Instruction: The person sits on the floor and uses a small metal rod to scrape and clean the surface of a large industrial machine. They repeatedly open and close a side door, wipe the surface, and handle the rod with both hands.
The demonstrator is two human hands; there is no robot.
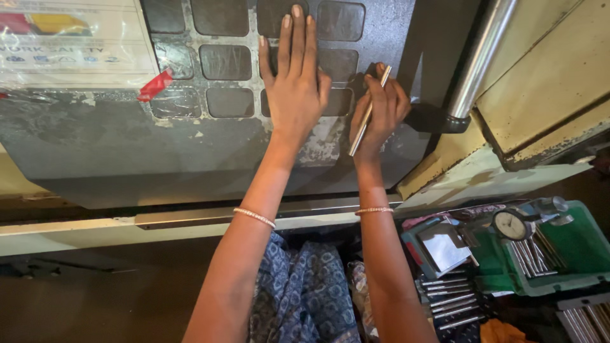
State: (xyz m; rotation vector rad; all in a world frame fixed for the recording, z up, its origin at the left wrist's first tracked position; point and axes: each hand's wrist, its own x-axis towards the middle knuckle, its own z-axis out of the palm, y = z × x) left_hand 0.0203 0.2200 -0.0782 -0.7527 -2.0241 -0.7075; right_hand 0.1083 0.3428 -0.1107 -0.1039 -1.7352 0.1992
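Left hand (pixel 293 82) fully open, fingers straight and together, palm flat on the dark grey worn metal machine panel (pixel 127 146), fingertips over its grid of square dark rubbery keypad buttons (pixel 225 61). Right hand (pixel 379 108) curled shut around a thin silvery metal rod (pixel 368 113), rod slanting from upper right to lower left, top end poking past the fingers, lower end clear of the wrist; knuckles just beside or touching the panel, cannot tell which. Beaded bracelet on each wrist. Panel paint chipped and scuffed, red tape scrap (pixel 154 85) left of the buttons, laminated glossy sheet (pixel 73 41) top left. Polished steel cylinder bar (pixel 478 60) upper right. Lower right: green plastic tray (pixel 581 244) holding round dial gauge (pixel 510 223) and more shiny metal pins (pixel 452 302) nearby.
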